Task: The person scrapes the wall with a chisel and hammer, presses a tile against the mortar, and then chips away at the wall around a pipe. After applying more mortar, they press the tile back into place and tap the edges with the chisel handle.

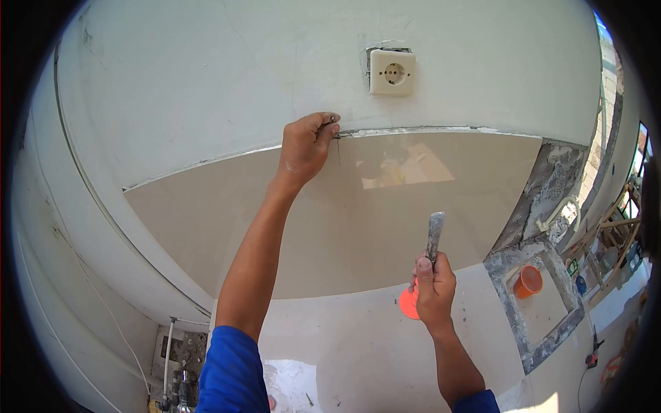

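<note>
My left hand [306,148] is raised to the top edge of a beige wall tile [330,227], its thumb and forefinger pinched on a small dark thing too small to name. Below and to the right, my right hand [434,289] is wrapped round a putty knife [435,233], whose grey blade points up. An orange round object [409,303] shows beside that hand, partly hidden by it; I cannot tell whether it is held. Along the tile's top edge runs a rough, whitish seam [427,131] against the painted wall.
A wall socket [392,73] sits above the tile. Below is a pale worktop [358,330] with a rough rectangular opening at its right, where an orange cup [528,281] stands. Pipes [169,358] show at lower left, and a tool with a cable [592,359] at lower right.
</note>
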Action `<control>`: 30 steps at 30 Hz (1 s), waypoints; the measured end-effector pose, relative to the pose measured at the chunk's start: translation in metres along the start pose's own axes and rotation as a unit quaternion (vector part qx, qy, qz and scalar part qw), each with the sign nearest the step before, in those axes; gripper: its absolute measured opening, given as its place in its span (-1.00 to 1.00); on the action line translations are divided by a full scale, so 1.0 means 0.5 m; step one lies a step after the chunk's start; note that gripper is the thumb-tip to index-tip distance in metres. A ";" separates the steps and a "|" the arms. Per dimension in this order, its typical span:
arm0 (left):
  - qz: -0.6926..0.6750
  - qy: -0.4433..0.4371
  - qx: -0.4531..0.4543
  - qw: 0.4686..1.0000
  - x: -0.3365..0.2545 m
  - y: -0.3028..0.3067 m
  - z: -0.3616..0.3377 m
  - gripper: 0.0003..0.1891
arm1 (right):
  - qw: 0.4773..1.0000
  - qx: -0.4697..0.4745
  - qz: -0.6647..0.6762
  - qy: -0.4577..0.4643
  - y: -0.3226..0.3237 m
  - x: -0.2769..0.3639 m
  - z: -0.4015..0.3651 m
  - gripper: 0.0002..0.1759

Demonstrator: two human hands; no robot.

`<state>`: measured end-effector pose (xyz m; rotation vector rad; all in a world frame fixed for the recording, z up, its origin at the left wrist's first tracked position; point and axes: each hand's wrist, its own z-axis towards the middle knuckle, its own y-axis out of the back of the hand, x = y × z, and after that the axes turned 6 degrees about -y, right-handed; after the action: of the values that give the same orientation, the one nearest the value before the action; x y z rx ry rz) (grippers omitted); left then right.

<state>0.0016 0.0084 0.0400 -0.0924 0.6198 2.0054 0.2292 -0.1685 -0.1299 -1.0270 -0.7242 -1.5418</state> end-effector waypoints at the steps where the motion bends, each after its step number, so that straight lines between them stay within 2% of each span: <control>1: 0.016 -0.006 0.006 1.000 -0.002 0.002 0.001 -0.78 | 1.000 0.000 0.001 0.002 -0.001 0.003 0.001 -0.63; 4: -0.219 0.106 -0.079 0.967 0.004 0.002 0.008 -0.79 | 1.000 0.002 -0.003 0.010 0.003 0.000 -0.002 -0.63; 13: -0.020 -0.003 -0.058 0.998 0.012 -0.013 0.008 -0.79 | 0.999 0.027 -0.016 0.005 0.005 0.017 0.006 -0.62; 16: 0.002 -0.022 -0.063 0.998 0.013 -0.020 0.007 -0.81 | 0.994 0.050 -0.089 0.036 0.009 0.044 0.041 -0.63; 19: -0.007 0.024 -0.049 0.999 0.007 -0.014 0.010 -0.80 | 0.973 0.074 -0.193 0.104 -0.005 0.123 0.104 -0.64; 21: -0.019 0.036 -0.056 0.998 0.007 -0.018 0.009 -0.80 | 0.968 0.043 -0.195 0.151 -0.036 0.162 0.156 -0.65; 27: -0.001 0.021 -0.085 0.996 0.012 -0.031 0.006 -0.83 | 0.923 0.127 -0.313 0.187 -0.086 0.298 0.341 -0.67; 30: -0.010 -0.002 -0.093 0.996 0.028 -0.037 0.007 -0.81 | 0.887 0.111 -0.406 0.191 -0.108 0.326 0.396 -0.64</control>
<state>0.0110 0.0280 0.0313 -0.2051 0.4262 2.0404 0.2173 -0.0569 0.1069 -0.1989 -1.0870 -2.2187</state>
